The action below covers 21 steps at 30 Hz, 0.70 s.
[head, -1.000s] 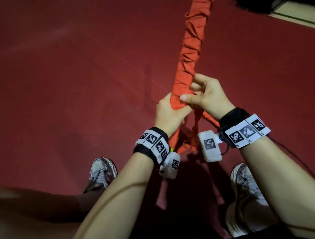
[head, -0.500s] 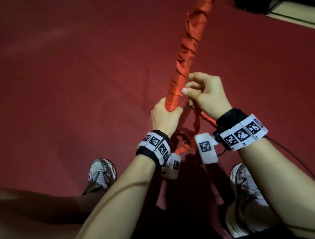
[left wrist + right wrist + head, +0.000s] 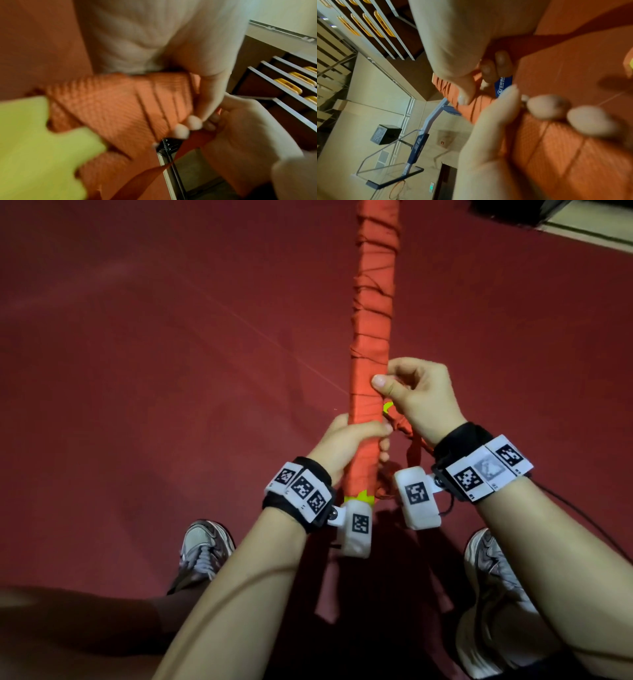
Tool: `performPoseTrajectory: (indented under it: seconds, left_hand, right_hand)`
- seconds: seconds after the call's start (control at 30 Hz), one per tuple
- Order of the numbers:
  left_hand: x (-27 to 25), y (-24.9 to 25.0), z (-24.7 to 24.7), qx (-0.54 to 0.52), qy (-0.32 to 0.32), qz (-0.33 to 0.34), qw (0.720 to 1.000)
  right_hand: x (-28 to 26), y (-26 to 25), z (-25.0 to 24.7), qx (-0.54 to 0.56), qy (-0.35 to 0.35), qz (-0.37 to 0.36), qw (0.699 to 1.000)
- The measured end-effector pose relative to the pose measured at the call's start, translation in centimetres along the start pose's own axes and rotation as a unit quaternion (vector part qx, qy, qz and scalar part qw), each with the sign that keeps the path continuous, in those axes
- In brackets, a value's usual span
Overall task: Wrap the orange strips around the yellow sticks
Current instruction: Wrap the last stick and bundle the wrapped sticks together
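So here's where I'm at: the long yellow stick (image 3: 356,497) stands more or less upright between my feet on the dark red floor (image 3: 171,371), and it's nearly all covered in overlapping turns of the flat orange fabric strip (image 3: 373,313). Only a bit of bare yellow peeks out under my left wrist, plus a sliver by my right thumb.

My left hand (image 3: 346,445) is clenched round the wrapped stick low down, fingers curling over the cloth and pinning the last turns. My right hand (image 3: 419,402) sits just above and beside it, thumb pressed on the edge of the wrap, fingers curled round the loose tail (image 3: 412,446) that drops away under the palm. From the left wrist view the tail (image 3: 154,167) runs off taut from under the fingertips (image 3: 193,123).

Handling, as far as I can judge: the strip is thin, soft and woven, so it should fold and bunch easily and go slack the second tension drops. The texture looks grippy rather than slick, which helps. The stick seems stiff and light enough for one hand to steady. I'd keep the left grip right on the newest turn so it can't unwind, and hold the tail close to the stick, flat between thumb and fingers, so it lays down without twisting. Main risk is gaps showing yellow near the bottom
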State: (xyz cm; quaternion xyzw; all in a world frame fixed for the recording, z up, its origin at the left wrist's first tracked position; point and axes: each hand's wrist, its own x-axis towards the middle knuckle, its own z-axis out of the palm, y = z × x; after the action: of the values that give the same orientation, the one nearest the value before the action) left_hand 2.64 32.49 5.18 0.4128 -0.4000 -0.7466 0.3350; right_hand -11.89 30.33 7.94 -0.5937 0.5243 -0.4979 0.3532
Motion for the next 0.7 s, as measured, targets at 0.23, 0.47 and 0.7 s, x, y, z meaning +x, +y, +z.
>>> performPoseTrajectory:
  seconds: [0.23, 0.47, 0.7]
  left_hand:
    - [0.7, -1.2, 0.2, 0.343, 0.336, 0.128, 0.868]
    - [0.3, -1.1, -1.5, 0.065, 0.112, 0.092, 0.987]
    - [-0.4, -0.1, -1.2, -0.073, -0.179, -0.026, 0.981]
  right_hand:
    - [-0.7, 0.1, 1.7, -0.118, 0.106, -0.016, 0.987]
    - [-0.2, -0.9, 0.2, -0.079, 0.028, -0.048, 0.995]
    - [0.0, -0.4, 0.2, 0.131, -0.124, 0.031, 0.983]
